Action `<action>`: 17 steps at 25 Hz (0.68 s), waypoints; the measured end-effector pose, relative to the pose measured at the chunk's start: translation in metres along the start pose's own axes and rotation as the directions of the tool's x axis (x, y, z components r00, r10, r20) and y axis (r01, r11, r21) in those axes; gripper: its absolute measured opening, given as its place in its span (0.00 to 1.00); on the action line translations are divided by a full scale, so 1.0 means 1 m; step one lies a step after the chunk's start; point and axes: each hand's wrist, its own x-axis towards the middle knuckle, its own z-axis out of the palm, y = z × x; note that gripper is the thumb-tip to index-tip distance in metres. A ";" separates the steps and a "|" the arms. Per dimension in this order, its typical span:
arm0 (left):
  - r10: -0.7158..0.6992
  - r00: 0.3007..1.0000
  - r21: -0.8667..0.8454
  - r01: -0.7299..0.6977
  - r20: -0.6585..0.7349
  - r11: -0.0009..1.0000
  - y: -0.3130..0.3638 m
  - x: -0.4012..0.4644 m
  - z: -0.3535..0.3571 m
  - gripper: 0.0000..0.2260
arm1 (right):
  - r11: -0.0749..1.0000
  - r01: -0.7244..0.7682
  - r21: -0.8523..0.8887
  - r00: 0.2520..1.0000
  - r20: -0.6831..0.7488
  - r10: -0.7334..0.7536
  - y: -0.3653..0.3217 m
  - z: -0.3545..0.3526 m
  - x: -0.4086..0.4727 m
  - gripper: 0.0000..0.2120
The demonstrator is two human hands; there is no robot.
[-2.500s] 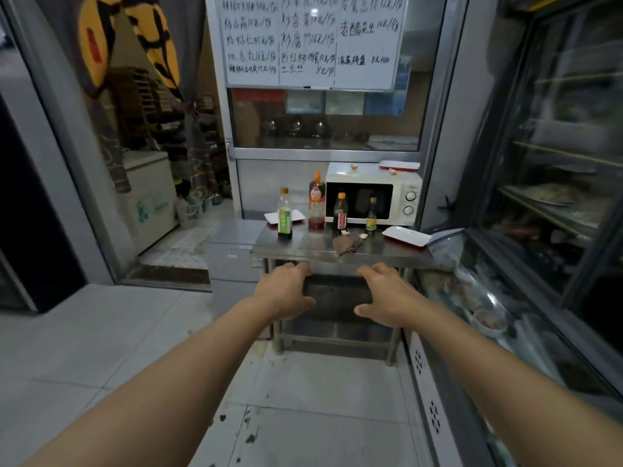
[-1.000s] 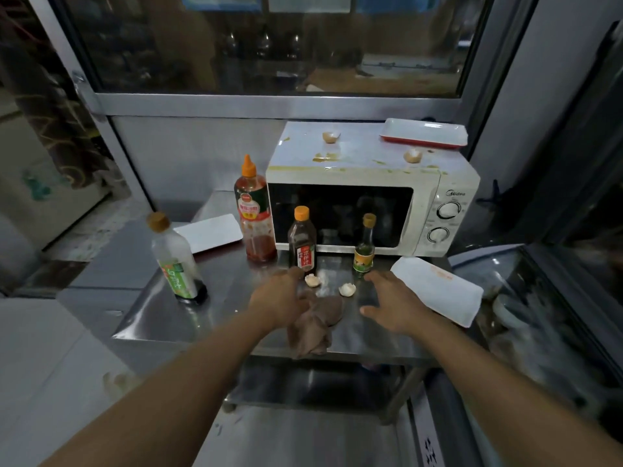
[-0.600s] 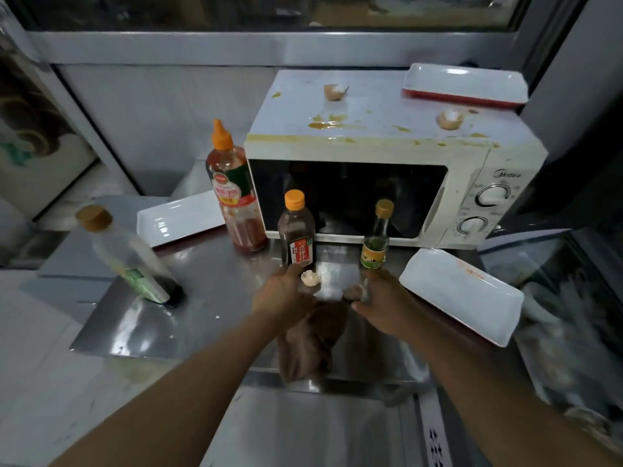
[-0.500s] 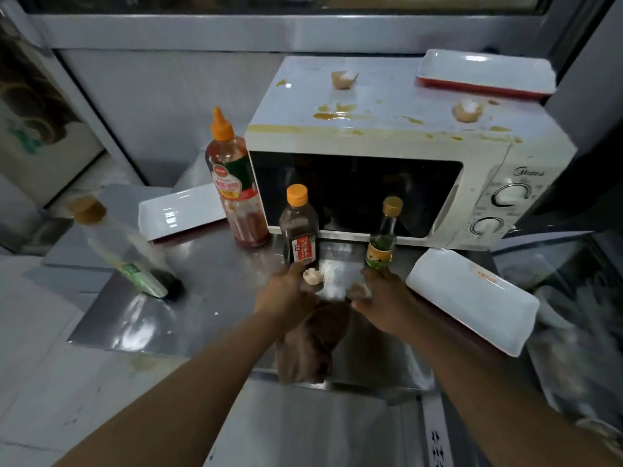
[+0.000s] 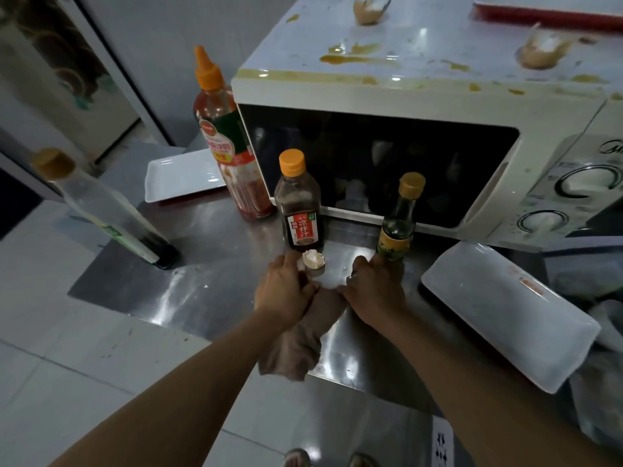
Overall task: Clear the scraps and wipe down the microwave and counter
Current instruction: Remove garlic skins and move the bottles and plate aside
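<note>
Eggshell scrap [image 5: 313, 259] is lying mid-tabletop [image 5: 215, 264] while the left hand [image 5: 286, 291] is gripping a brown rag [image 5: 296, 345] and the right hand [image 5: 374, 291] is curling over something unseen.

Your white microwave [image 5: 397, 85], door shut, stands on the steel counter [image 5: 209, 274], top smeared with yellow-brown sauce and carrying two eggshell scraps [image 5: 369, 10]; another eggshell [image 5: 313, 259] lies before it, beside the brown cloth [image 5: 296, 345] draped over the counter's front edge.
</note>
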 end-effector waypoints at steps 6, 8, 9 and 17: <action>-0.069 0.995 -0.024 0.067 -0.071 0.997 0.016 0.006 0.009 0.23 | 0.993 0.098 0.067 0.995 0.013 -0.099 0.009 0.003 0.004 0.15; -0.082 0.991 -0.048 0.077 -0.101 0.996 0.021 0.011 0.013 0.25 | 0.988 0.128 0.085 0.992 -0.008 -0.127 0.016 0.000 0.002 0.14; -0.096 0.989 -0.061 0.089 -0.112 0.994 0.023 0.013 0.014 0.25 | 0.987 0.137 0.084 0.991 -0.019 -0.136 0.021 -0.002 0.001 0.13; -0.180 0.963 -0.037 0.176 -0.202 0.984 0.037 0.026 0.026 0.23 | 0.966 0.220 0.139 0.973 -0.108 -0.207 0.044 -0.013 -0.004 0.15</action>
